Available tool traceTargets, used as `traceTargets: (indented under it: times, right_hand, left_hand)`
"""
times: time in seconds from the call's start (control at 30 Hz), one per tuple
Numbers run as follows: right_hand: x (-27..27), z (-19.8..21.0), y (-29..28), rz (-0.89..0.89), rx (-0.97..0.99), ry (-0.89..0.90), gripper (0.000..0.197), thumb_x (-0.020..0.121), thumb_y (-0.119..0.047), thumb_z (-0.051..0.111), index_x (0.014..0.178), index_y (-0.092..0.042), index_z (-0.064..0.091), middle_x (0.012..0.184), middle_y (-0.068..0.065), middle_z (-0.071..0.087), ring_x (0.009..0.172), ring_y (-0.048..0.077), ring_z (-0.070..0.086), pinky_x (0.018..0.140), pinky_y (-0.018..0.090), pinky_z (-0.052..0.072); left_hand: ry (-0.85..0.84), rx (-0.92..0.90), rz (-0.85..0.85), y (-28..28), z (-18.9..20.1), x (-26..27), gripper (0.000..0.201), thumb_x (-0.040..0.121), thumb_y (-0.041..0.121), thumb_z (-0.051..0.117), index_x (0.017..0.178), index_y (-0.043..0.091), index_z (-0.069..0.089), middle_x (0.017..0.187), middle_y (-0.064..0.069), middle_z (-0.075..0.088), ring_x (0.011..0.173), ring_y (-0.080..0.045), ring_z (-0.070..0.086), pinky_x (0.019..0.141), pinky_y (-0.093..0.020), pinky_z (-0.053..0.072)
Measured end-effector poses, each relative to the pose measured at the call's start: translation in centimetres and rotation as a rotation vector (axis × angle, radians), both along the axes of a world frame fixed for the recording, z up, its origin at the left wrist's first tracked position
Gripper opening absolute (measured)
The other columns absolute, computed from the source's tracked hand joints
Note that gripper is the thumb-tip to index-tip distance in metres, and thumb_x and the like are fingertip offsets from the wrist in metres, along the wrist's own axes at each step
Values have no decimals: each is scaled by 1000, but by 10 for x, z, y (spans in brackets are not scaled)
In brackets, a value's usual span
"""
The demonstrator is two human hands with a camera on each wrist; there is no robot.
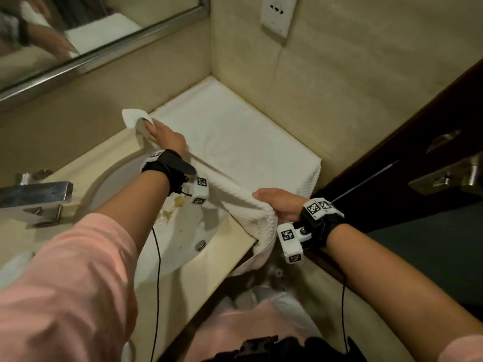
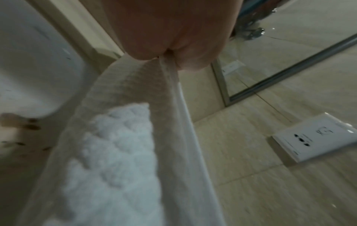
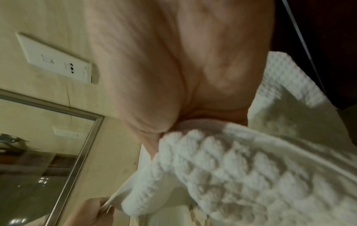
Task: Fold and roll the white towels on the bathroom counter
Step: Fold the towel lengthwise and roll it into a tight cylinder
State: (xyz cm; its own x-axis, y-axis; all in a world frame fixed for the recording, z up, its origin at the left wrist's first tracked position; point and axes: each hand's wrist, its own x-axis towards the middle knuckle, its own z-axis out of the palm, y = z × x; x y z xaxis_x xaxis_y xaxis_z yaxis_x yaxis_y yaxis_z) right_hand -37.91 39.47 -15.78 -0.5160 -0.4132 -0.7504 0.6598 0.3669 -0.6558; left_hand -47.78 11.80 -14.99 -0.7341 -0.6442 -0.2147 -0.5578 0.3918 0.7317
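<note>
Right hand (image 1: 281,203) and left hand (image 1: 164,135) fingers pinch opposite ends of white waffle-textured towel (image 1: 243,202), stretched over surface (image 1: 232,237).

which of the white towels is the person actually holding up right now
The waffle-weave towel stretched between the left hand and right hand; the other towel lies flat in the counter's corner.

No readable text anywhere; only black-and-white square coded markers (image 1: 287,235) on wrist bands, and illegible marks on white wall socket plate (image 1: 278,15).
</note>
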Motion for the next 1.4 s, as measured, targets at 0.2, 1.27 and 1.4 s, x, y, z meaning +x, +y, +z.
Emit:
traceTargets:
  times: [0.2,1.27,1.4]
  right_hand:
    - [-56,12,38,95,155,40,75,73,-67,66,117,-7,62,124,21,61,125,39,49,105,63,29]
    - [-262,-39,34,433,972,557,43,98,-25,47,133,-2,39,131,16,52,117,34,54,88,33,44]
    - [-287,-45,-26,342,889,676,41,98,-15,45,134,2,36,134,20,48,121,34,50,97,37,42]
  left_hand:
    - [101,69,-79,43,34,-41,65,98,11,44,149,-1,5,158,-13,-11,146,-33,1,116,-32,10]
    - [-42,75,-394,41,-37,-192,35,90,-1,48,115,14,68,133,-8,57,124,-25,50,102,-25,35]
    - [-36,-30,-252,-11,-52,-180,37,87,-3,47,115,10,67,130,-13,57,122,-30,49,103,-30,34]
